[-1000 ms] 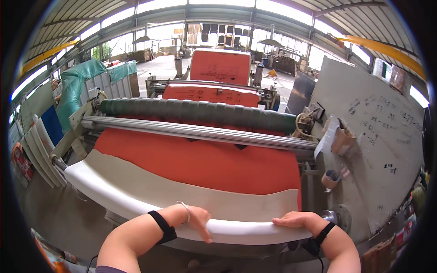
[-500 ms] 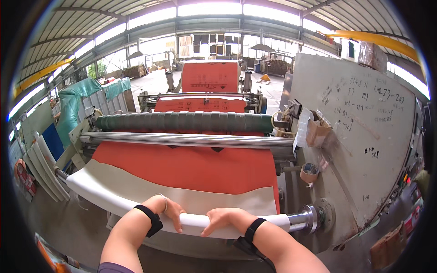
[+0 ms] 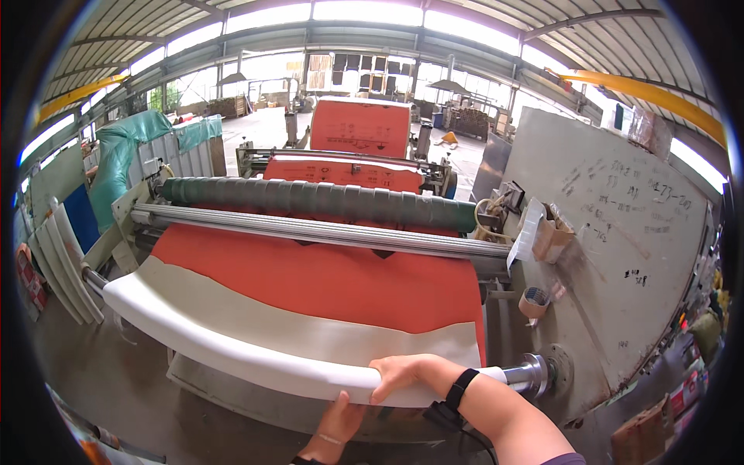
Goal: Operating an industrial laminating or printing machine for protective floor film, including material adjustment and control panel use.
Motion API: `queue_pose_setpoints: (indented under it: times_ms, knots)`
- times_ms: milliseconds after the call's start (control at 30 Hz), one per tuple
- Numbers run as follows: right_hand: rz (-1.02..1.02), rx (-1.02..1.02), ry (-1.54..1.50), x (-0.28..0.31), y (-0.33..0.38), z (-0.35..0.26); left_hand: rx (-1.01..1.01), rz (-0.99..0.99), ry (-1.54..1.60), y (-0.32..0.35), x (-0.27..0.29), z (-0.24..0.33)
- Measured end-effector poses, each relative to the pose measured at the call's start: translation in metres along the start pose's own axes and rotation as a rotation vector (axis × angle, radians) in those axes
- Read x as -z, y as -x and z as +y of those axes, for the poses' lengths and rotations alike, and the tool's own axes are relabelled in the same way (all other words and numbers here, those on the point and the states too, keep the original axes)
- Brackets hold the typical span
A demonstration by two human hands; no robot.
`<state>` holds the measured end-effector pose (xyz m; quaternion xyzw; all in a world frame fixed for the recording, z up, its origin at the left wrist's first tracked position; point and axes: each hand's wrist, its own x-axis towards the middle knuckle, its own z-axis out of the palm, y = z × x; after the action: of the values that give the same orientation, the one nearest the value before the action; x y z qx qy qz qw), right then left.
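A long white roll [image 3: 232, 353] lies across the front of a machine on a metal shaft. My right hand [image 3: 399, 376] grips it from above near its right end, thumb down over the near face. Just left of that, my left hand [image 3: 339, 422] is under the roll, its thumb against the lower edge and its other fingers largely hidden. From the roll a pale sheet [image 3: 256, 306] spreads back, its wavy far edge resting over a wide red sheet [image 3: 325, 279]. The red sheet runs back beneath a ribbed metal bar [image 3: 310, 230].
Behind the bar is a dark green roller [image 3: 310, 201]; farther back stands a red printed roll [image 3: 360, 128]. A metal chuck [image 3: 535, 374] holds the shaft's right end. A tape roll [image 3: 533, 302] and cardboard box [image 3: 552, 240] sit by the white side panel [image 3: 620, 209].
My left hand has gone from the top of the roll to its underside. The right hand still holds the roll, and the view has shifted and tilted slightly.
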<state>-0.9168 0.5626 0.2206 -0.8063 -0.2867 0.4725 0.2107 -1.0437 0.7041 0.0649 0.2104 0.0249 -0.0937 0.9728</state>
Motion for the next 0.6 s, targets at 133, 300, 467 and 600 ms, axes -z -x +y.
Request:
queue_pose_setpoints:
  times_ms: [133,300,467,600]
  knots:
    - [0.078,0.030,0.078,-0.002,-0.010,0.013,-0.210,-0.058,0.146,-0.017,-0.006,-0.014]
    - [0.087,0.015,0.006,-0.001,-0.005,0.011,-0.257,-0.074,0.199,-0.017,-0.024,-0.026]
    - [0.182,0.080,0.016,-0.008,-0.017,0.031,-0.366,0.070,0.173,-0.034,-0.001,-0.050]
    - [0.406,0.031,0.213,-0.018,0.042,0.031,-0.374,0.444,0.081,-0.026,-0.051,-0.044]
